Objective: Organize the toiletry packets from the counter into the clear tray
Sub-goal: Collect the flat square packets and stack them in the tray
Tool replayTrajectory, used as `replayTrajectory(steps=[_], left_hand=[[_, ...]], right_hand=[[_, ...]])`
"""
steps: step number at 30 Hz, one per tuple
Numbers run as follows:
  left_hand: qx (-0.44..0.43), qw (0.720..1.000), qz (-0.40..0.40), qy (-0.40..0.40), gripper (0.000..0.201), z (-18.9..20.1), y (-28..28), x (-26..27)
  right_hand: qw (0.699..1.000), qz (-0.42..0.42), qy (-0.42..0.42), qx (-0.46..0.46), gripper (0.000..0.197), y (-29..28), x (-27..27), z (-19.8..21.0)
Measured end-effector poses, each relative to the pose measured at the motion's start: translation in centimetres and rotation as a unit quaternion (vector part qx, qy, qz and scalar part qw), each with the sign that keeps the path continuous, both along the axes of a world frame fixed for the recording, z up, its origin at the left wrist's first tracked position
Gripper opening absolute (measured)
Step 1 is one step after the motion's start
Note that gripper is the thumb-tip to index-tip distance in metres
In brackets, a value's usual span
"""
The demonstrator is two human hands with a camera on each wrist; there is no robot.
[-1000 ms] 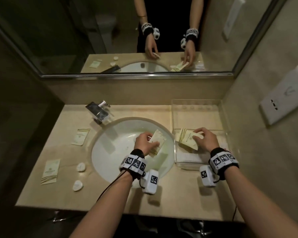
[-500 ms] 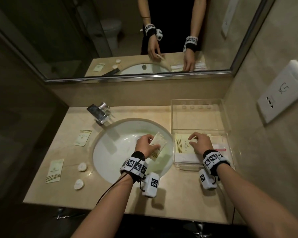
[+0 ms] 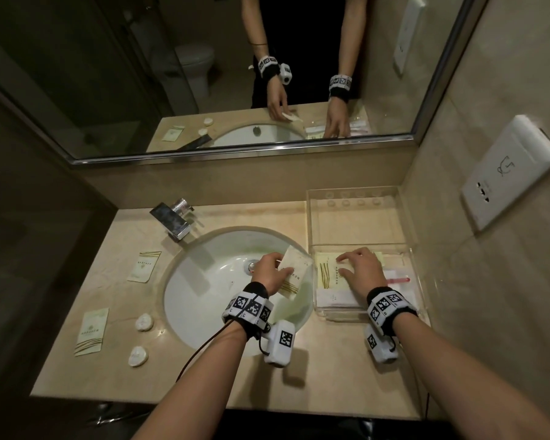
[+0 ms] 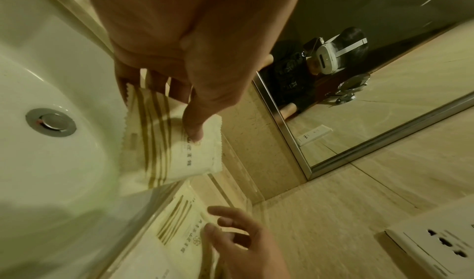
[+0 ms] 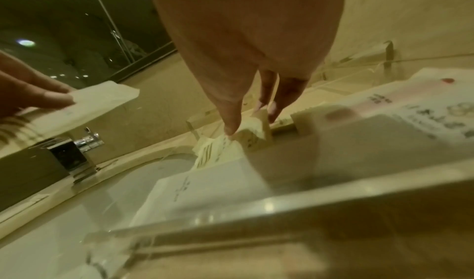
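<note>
My left hand grips a cream packet with gold stripes over the right edge of the sink; thumb on top and fingers beneath show in the left wrist view. The clear tray stands on the counter to the right of the sink. My right hand reaches into its near compartment, fingers spread and resting on a matching striped packet that lies flat there. White packets and a pink-striped one lie under and beside it. Two more striped packets lie on the counter left of the sink.
Two round white soaps sit on the left counter. A chrome faucet stands behind the sink. A wall outlet is on the right wall, a mirror behind. The tray's far compartment holds nothing.
My right hand lowered its tilted striped packet until it lies flat in the tray, and its fingers have spread. The left hand kept its packet over the sink, barely moving.
</note>
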State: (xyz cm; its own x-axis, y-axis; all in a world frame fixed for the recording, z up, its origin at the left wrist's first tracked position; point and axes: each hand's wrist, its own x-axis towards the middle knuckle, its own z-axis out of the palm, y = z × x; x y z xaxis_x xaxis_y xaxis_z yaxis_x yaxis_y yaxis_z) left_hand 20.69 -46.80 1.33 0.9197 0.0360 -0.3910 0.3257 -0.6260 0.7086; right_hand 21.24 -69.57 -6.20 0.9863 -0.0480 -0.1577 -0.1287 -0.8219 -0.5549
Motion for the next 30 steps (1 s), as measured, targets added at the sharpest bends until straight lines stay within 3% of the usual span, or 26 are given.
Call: replayTrajectory(steps=[2, 4, 7, 9, 11, 15, 18, 24, 30], left_hand=[[-0.018, 1.0, -0.005, 0.003, 0.03, 0.0, -0.6, 0.5], [-0.017, 1.0, -0.025, 0.003, 0.031, -0.1, -1.3, 1.0], [-0.04, 0.997, -0.063, 0.002, 0.03, 0.0, -2.6, 1.7], [-0.051, 0.995, -0.083, -0.009, 0.027, 0.0, -3.3, 2.1], [-0.058, 0.995, -0.083, -0.021, 0.023, -0.1, -3.8, 2.6], [-0.049, 0.995, -0.067, -0.052, 0.02, -0.6, -4.6, 3.5], [-0.007, 0.992, -0.103, -0.073, 0.021, -1.3, -5.1, 3.6], [0.038, 0.982, -0.174, -0.067, 0.025, -2.8, -6.9, 2.9], [0.082, 0.959, -0.255, -0.091, 0.043, -4.4, -7.4, 2.4]], right_hand=[[0.998, -0.038, -0.049, 0.005, 0.015, 0.0, 0.2, 0.7], [0.988, -0.073, -0.084, 0.106, 0.013, 0.1, 0.6, 1.6], [0.952, -0.049, -0.017, 0.303, 0.022, 0.8, 1.0, 3.7], [0.939, -0.008, 0.035, 0.343, 0.026, 1.0, 1.2, 4.2], [0.943, -0.004, 0.049, 0.33, 0.025, 0.5, 1.3, 4.0], [0.954, -0.134, 0.011, 0.269, 0.017, -2.6, 1.6, 3.3], [0.962, -0.188, 0.024, 0.197, 0.016, -3.9, 1.1, 2.7], [0.967, -0.163, 0.041, 0.19, 0.012, -2.0, 0.1, 0.7], [0.981, -0.131, 0.012, 0.141, 0.033, -1.6, -0.5, 0.2]])
